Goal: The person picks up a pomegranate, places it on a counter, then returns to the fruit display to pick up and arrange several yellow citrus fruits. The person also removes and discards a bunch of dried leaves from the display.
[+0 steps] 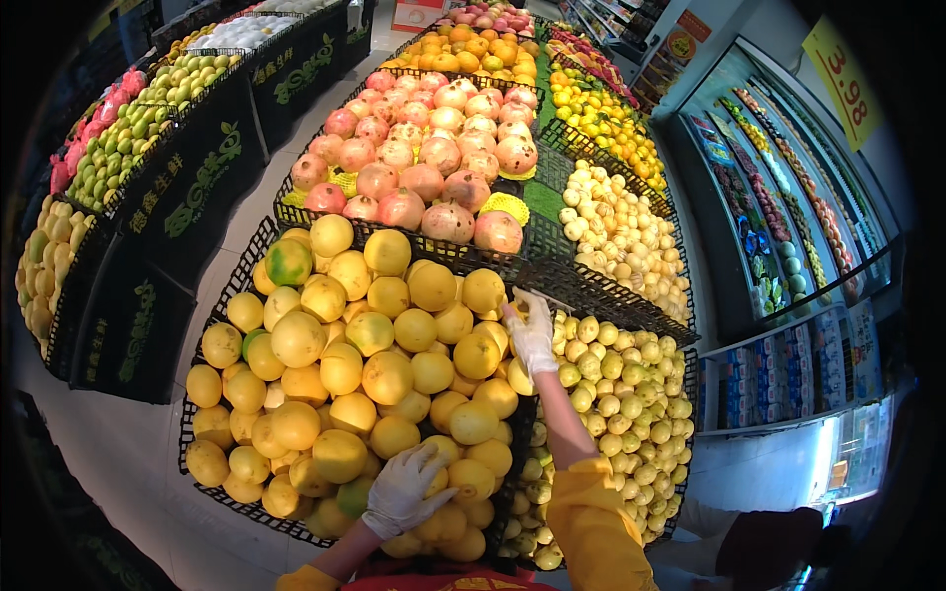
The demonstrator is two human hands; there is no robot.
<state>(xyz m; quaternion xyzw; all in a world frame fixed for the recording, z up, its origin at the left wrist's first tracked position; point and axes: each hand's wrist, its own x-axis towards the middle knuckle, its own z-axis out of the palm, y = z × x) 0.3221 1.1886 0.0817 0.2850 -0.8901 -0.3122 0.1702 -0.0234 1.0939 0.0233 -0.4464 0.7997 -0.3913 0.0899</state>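
Note:
Both of my hands wear thin white gloves. Below me lies a black plastic crate point(259, 236) heaped with large yellow round citrus fruits point(388, 377), a few partly green. My left hand point(405, 489) rests with spread fingers on fruits at the near edge of the heap. At the crate's far right corner is my right hand point(532, 331), its fingers near the rim and beside a yellow fruit point(484, 290); whether it grips anything is unclear. Right of the heap, small yellow-green round fruits point(628, 414) fill another crate, partly behind my right arm.
Pomegranates point(401, 209) fill the crate beyond, with oranges point(473, 55) farther back. Small pale yellow fruits point(628, 229) lie at the right, past a black crate wall point(591, 292). A refrigerated display case point(783, 185) stands right; black-skirted fruit stands point(177, 214) line the left across a tiled aisle point(244, 214).

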